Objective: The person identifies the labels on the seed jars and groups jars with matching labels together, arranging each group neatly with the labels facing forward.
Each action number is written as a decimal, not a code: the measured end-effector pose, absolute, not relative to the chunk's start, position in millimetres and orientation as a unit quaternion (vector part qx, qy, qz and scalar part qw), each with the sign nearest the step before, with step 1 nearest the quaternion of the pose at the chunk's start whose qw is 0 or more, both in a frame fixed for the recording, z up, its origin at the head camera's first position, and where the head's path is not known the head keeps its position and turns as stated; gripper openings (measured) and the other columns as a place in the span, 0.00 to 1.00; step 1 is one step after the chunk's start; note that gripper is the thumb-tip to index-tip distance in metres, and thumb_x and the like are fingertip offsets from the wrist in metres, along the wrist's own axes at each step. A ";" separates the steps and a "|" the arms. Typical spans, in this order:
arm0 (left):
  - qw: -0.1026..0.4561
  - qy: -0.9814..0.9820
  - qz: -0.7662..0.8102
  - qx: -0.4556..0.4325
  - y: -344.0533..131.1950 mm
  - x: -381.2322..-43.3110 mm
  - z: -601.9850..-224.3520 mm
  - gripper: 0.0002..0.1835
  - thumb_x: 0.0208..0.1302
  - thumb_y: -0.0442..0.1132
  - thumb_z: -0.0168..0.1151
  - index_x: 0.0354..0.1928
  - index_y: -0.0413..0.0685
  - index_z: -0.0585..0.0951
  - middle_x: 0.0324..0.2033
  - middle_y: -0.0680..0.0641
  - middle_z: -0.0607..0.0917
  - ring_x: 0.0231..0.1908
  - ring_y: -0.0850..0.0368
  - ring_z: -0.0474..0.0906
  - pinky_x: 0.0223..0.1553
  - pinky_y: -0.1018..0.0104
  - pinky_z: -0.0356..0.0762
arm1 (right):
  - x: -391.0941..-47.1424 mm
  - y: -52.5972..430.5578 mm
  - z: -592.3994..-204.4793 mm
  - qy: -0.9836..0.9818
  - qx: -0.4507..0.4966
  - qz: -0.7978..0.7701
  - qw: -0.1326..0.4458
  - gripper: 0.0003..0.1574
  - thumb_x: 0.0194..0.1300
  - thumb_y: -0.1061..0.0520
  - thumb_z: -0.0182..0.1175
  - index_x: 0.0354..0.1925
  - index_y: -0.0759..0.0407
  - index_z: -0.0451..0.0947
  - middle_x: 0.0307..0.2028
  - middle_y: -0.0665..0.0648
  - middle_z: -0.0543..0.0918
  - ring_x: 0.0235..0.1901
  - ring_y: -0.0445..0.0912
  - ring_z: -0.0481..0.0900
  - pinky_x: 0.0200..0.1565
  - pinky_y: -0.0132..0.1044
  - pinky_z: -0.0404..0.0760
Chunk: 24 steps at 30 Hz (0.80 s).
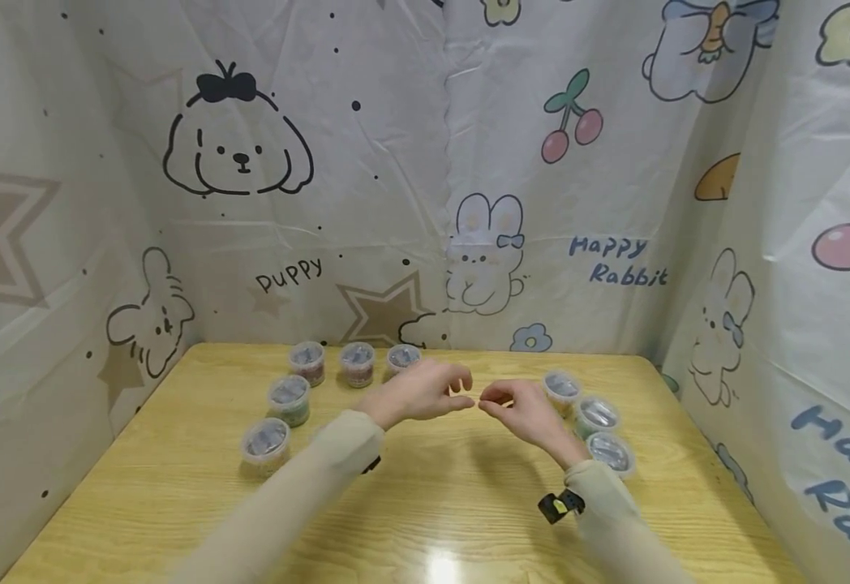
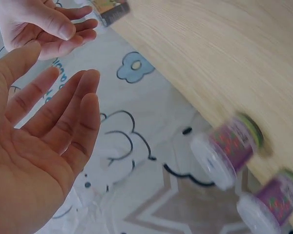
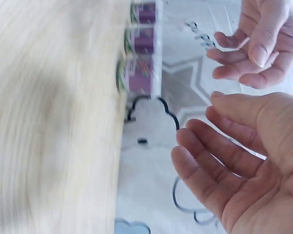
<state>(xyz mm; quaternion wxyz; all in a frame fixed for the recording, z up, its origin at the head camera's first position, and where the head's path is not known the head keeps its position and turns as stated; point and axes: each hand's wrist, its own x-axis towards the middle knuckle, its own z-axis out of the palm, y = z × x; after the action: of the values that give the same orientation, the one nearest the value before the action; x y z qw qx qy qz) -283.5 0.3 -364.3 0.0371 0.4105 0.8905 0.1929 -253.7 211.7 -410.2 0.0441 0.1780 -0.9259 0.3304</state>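
Both hands hover over the middle of the table, fingertips close together in the head view. My left hand (image 1: 421,392) holds nothing; its fingers are loosely bent, and in the left wrist view the bare palm shows. Nothing lies in my right hand (image 1: 525,412) either, and its fingers are relaxed in the right wrist view. Just behind the left hand stands a small lidded plastic tub (image 1: 403,358), partly hidden by it. A tub with an orange-yellow content (image 1: 561,391) is the nearest to the right hand. Purple labels wrap the tubs (image 3: 139,76) in the right wrist view.
Two more tubs (image 1: 357,365) (image 1: 307,363) stand along the back left. Nearer on the left are a green one (image 1: 289,401) and a pale one (image 1: 266,446). Two others (image 1: 597,418) (image 1: 611,454) line the right side. Patterned cloth (image 1: 388,162) encloses the wooden table (image 1: 425,503).
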 end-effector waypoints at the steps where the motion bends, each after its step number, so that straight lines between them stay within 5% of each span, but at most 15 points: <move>1: 0.032 0.890 0.194 0.411 5.0 -283.6 -365.2 0.14 0.69 0.49 0.60 0.49 0.49 0.81 0.44 0.47 0.87 0.44 0.54 0.84 0.41 0.66 0.81 | -253.2 216.8 -409.1 -0.928 0.171 0.328 0.044 0.06 0.67 0.55 0.63 0.40 0.55 0.85 0.38 0.51 0.87 0.39 0.44 0.84 0.42 0.41 0.84; 8: 0.020 0.891 0.195 0.409 32.2 -282.7 -377.3 0.13 0.69 0.50 0.61 0.49 0.52 0.81 0.43 0.49 0.88 0.41 0.58 0.84 0.39 0.70 0.80 | -250.3 249.6 -405.7 -0.937 0.161 0.308 0.038 0.07 0.67 0.58 0.63 0.42 0.59 0.84 0.38 0.54 0.87 0.39 0.47 0.84 0.43 0.44 0.84; 18: 0.031 0.887 0.207 0.413 69.3 -274.1 -405.1 0.08 0.69 0.44 0.62 0.46 0.52 0.83 0.37 0.55 0.88 0.34 0.68 0.81 0.36 0.75 0.77 | -235.8 296.7 -409.3 -0.950 0.131 0.277 0.058 0.04 0.66 0.56 0.65 0.40 0.53 0.84 0.38 0.52 0.86 0.38 0.45 0.83 0.42 0.45 0.83; 24: 0.031 0.884 0.207 0.417 89.4 -270.4 -418.1 0.06 0.68 0.43 0.63 0.43 0.52 0.84 0.35 0.56 0.88 0.32 0.69 0.80 0.35 0.77 0.75 | -230.8 315.6 -407.5 -0.960 0.112 0.250 0.067 0.07 0.65 0.58 0.65 0.41 0.59 0.84 0.38 0.56 0.87 0.38 0.49 0.84 0.41 0.49 0.83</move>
<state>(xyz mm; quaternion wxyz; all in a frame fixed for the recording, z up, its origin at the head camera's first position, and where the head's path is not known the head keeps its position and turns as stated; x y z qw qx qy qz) -270.4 89.4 -418.1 0.0306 0.4171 0.8844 0.2070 -230.8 315.6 -407.5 0.0671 0.1119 -0.9595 0.2496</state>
